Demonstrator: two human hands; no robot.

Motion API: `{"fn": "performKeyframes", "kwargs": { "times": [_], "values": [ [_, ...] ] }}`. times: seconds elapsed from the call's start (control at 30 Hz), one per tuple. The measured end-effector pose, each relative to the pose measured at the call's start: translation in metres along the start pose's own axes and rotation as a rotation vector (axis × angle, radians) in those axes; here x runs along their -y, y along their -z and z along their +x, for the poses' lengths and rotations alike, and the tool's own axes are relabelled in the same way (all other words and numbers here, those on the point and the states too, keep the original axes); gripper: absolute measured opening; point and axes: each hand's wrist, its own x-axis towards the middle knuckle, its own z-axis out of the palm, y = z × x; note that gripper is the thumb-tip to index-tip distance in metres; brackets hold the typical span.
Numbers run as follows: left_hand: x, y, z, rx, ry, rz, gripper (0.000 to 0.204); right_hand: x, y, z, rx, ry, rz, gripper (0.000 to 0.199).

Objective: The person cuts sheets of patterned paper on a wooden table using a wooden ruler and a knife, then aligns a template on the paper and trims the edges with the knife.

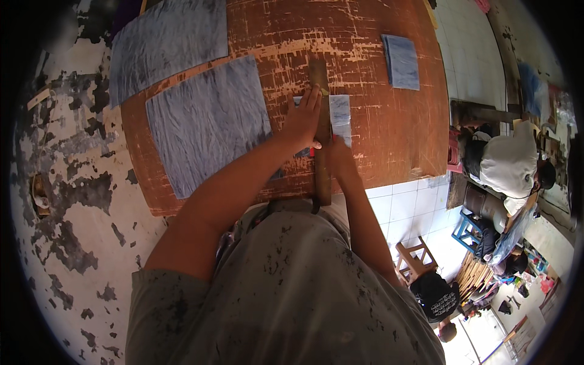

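A long, narrow brown straightedge lies on the scratched reddish-brown tabletop, running from the far side toward my body. My left hand is spread flat against it, fingers stretched forward and the thumb toward me. Beneath the straightedge, a small grey-blue sheet shows on both sides. Just right of the strip, my right hand is closed beside the sheet's near end. A bit of red shows at its fingers, but what it grips is mostly hidden. Another red spot lies under my left thumb.
Left of my hands lies a large grey-blue marbled sheet, with another marbled sheet beyond it. A folded grey-blue piece rests at the far right. Peeling wall stands left; people, a brown stool and a blue stool are at right.
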Motion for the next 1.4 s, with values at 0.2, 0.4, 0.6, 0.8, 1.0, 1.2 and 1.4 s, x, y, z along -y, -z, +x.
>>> {"fn": "performKeyframes", "kwargs": {
  "times": [0.2,0.4,0.6,0.8,1.0,1.2,1.4],
  "values": [
    [-0.002,-0.004,0.005,0.016,-0.002,0.042,0.148,-0.008,-0.009,-0.082,0.166,-0.052,-0.099,0.035],
    [0.001,-0.003,0.0,-0.01,-0.009,0.01,0.147,-0.022,0.015,-0.073,0.169,-0.007,-0.11,0.032],
    [-0.001,0.0,0.002,0.054,-0.012,0.04,0.144,0.006,0.025,0.036,-0.135,-0.031,0.052,0.034],
    [-0.001,-0.001,0.003,0.038,-0.027,0.041,0.139,0.029,0.031,0.085,-0.04,0.197,-0.313,0.034],
    [-0.006,-0.001,0.004,-0.001,-0.022,0.072,0.149,0.009,0.014,0.078,0.119,0.206,-0.427,0.041],
    [-0.002,0.002,-0.002,0.014,0.02,0.051,0.147,0.007,0.005,-0.026,0.077,-0.268,0.138,0.044],
    [-0.005,0.005,0.004,0.053,-0.002,0.041,0.148,-0.003,0.005,-0.093,0.193,-0.196,0.042,0.041]
  ]
}}
